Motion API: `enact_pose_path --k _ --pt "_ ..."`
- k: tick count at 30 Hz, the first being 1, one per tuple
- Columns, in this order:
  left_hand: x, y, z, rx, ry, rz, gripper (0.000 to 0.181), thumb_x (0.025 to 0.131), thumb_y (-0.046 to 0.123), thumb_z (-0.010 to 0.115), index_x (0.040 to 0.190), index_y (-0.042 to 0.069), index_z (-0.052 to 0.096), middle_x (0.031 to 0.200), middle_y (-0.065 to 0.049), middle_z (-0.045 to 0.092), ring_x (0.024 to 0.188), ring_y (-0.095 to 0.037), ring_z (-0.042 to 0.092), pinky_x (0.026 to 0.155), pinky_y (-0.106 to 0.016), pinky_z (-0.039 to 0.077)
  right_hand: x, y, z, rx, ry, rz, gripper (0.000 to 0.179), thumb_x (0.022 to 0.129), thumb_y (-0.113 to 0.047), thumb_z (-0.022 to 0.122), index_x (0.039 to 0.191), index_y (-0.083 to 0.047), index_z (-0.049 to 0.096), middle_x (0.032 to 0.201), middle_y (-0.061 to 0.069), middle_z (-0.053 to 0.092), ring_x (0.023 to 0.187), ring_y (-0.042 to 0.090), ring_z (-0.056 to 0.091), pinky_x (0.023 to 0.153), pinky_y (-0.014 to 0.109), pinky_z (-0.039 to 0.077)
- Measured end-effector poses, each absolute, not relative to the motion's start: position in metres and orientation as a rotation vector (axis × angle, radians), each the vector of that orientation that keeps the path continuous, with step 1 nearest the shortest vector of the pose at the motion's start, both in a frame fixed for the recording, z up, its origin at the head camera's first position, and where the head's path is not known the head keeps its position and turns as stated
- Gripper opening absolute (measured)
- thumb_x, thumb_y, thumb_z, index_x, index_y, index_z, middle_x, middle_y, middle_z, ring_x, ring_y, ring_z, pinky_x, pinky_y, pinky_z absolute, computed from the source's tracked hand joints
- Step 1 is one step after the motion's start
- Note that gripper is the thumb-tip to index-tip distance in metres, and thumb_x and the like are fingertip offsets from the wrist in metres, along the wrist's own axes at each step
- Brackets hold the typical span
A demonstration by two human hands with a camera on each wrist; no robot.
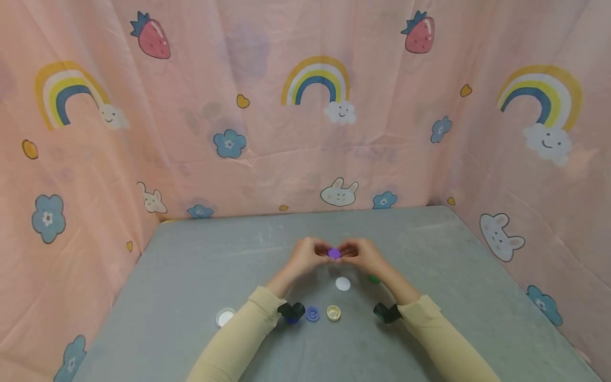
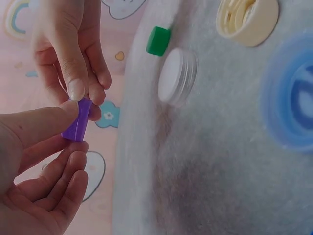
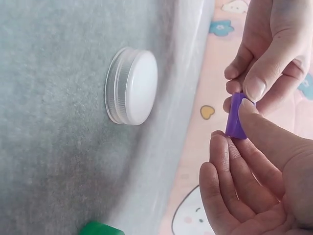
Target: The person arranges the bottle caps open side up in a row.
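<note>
Over the table, both hands meet at a small purple bottle cap (image 1: pixel 334 253). My left hand (image 1: pixel 304 255) pinches it between thumb and fingers, as the left wrist view also shows with the purple cap (image 2: pixel 76 125). From the other side my right hand (image 1: pixel 365 256) grips the same cap with thumb and fingertips; in the right wrist view the cap (image 3: pixel 235 117) sits between both thumbs. Below the hands a white screw lid (image 1: pixel 342 284) lies on the table. A green cap (image 1: pixel 374 278) is partly hidden behind the right wrist.
Nearer on the grey table (image 1: pixel 200 265) lie a light-blue cap (image 1: pixel 312 314) and a cream cap (image 1: pixel 333 313). A dark-blue thing (image 1: pixel 292 321) is mostly hidden under the left wrist camera. Another white lid (image 1: pixel 225 317) lies beside the left sleeve. Pink printed curtain (image 1: pixel 267 175) surrounds the table.
</note>
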State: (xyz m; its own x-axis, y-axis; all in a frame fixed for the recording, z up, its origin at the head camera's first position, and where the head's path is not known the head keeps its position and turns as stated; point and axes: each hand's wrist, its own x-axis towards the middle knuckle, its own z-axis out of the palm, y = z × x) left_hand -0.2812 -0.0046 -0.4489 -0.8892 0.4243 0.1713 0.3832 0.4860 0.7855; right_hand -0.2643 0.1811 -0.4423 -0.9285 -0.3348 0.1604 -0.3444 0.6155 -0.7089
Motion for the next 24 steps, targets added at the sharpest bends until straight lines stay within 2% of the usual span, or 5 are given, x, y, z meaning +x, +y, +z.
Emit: enact_pose_path --k 3,12,24 --pt "-0.277 -0.005 -0.448 0.753 2.660 1.394 0.024 0.070 0.018 0.074 0.091 0.008 0.069 0.074 0.005 0.066 0.064 -0.004 0.057 0.058 -0.018 0.046 -0.258 0.183 -0.441 0.617 -2.809 1.237 0.026 0.075 -0.016 0.070 0.095 -0.001 0.064 0.089 0.011 0.066 0.078 0.016 0.063 0.071 0.030 0.051" --pt "-0.262 -0.004 -0.447 0.821 2.676 1.335 0.022 0.071 0.019 0.074 0.091 0.013 0.069 0.077 0.006 0.065 0.067 -0.005 0.057 0.059 -0.017 0.045 -0.245 0.189 -0.441 0.659 -2.821 1.229 0.026 0.074 -0.026 0.070 0.092 -0.009 0.065 0.086 0.004 0.066 0.076 0.012 0.063 0.070 0.028 0.051" --pt "-0.245 -0.004 -0.446 0.918 2.694 1.270 0.024 0.070 0.025 0.075 0.091 0.014 0.069 0.078 0.006 0.065 0.067 -0.002 0.056 0.060 -0.015 0.045 -0.229 0.194 -0.440 0.692 -2.866 1.253 0.027 0.074 -0.029 0.070 0.094 -0.013 0.065 0.087 -0.001 0.066 0.077 0.010 0.062 0.071 0.026 0.051"
